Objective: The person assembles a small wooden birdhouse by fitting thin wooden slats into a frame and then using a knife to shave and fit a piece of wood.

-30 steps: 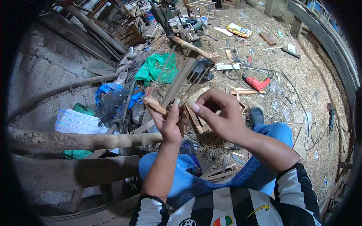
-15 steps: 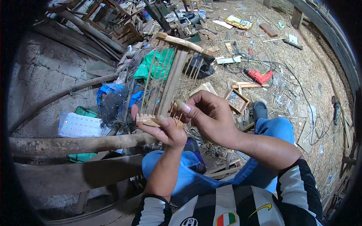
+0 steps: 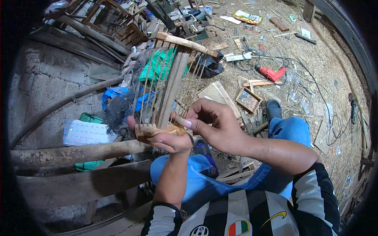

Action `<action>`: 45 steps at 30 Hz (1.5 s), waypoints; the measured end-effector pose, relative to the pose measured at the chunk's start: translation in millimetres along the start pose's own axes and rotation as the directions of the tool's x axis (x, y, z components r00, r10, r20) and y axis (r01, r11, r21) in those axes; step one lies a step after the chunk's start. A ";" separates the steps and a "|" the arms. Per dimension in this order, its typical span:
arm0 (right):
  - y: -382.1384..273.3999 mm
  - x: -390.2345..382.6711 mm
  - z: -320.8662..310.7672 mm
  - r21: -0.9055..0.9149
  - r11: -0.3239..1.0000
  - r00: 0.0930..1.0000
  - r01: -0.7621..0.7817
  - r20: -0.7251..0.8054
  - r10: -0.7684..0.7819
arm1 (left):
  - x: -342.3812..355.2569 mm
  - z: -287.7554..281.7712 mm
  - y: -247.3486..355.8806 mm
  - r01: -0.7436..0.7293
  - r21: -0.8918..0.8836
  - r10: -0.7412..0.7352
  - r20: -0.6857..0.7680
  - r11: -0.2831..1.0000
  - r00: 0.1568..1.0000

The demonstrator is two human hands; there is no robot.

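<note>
I hold a small wooden frame upright and leaning away from me: a central slat with thin sticks either side, between a top bar and a base piece. My left hand is closed around the base from below. My right hand is bent over the base's right side, thumb and forefinger pinched at the foot of a thin stick. The contact at the fingertips is small and partly hidden.
Bamboo poles and planks lie at left, by a white sheet and green and blue bags. A red drill with cords, a wooden tray, a black tool and scraps lie on the straw-strewn floor.
The frame has become more upright and shifted slightly left, its base lower. My left hand has turned further under it. My right hand's pinch has moved down toward the base.
</note>
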State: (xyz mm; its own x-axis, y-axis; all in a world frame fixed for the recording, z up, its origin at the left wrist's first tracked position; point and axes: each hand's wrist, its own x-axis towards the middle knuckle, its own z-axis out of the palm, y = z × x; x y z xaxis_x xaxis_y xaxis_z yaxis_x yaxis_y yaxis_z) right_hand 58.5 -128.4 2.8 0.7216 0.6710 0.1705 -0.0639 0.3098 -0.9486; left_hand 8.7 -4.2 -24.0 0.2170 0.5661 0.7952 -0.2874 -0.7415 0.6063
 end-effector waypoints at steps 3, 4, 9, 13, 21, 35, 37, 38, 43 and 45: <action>8.1 1.1 -0.9 -0.017 0.999 0.999 0.040 -0.009 -0.040 | -1.7 -0.4 -3.5 -0.027 -0.002 0.027 -0.027 1.000 0.999; 10.6 1.4 -0.4 -0.016 0.999 0.999 0.040 -0.012 -0.040 | -3.1 0.1 -2.9 -0.041 0.025 0.041 -0.028 0.999 0.999; 19.1 2.3 5.0 0.032 0.998 0.998 0.047 -0.054 -0.045 | -7.2 -4.9 -13.6 -0.126 0.095 0.130 -0.030 0.987 0.991; 18.9 -1.6 7.7 0.106 0.994 0.998 0.015 -0.062 -0.009 | -7.4 -2.9 -13.5 -0.156 0.092 0.160 -0.036 0.983 0.986; 28.7 -3.5 12.5 0.049 0.991 0.986 0.127 -0.118 -0.121 | -7.9 11.6 1.3 0.061 -0.210 -0.103 -0.197 0.976 0.975; 12.7 -8.0 19.1 0.236 0.964 0.978 0.122 -0.196 -0.076 | -14.2 -7.2 -1.2 0.231 -0.382 -0.187 0.150 0.895 0.971; 4.9 -10.2 19.0 0.244 0.967 0.983 0.074 -0.181 -0.029 | -12.6 -12.9 -1.0 0.297 -0.445 -0.203 0.246 0.845 0.948; -0.8 -10.9 19.2 0.279 0.959 0.983 0.047 -0.182 0.005 | -12.9 -12.3 -2.1 0.310 -0.459 -0.205 0.263 0.833 0.943; -10.7 -14.4 27.0 0.376 0.924 0.971 0.064 -0.238 0.029 | -12.5 -8.8 -2.6 0.341 -0.468 -0.222 0.292 0.816 0.931; -7.0 -14.9 26.5 0.213 0.975 0.966 0.067 -0.260 -0.009 | -14.0 -7.5 -2.0 0.333 -0.459 -0.215 0.291 0.824 0.932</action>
State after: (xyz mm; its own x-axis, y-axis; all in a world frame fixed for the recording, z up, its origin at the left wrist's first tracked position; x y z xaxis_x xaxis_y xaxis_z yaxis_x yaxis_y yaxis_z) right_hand 29.9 -122.8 14.0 0.8766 0.4698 0.1042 -0.1611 0.4905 -0.8565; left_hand -0.7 -8.0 -36.3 0.5352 0.5825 0.6117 -0.5924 -0.2574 0.7634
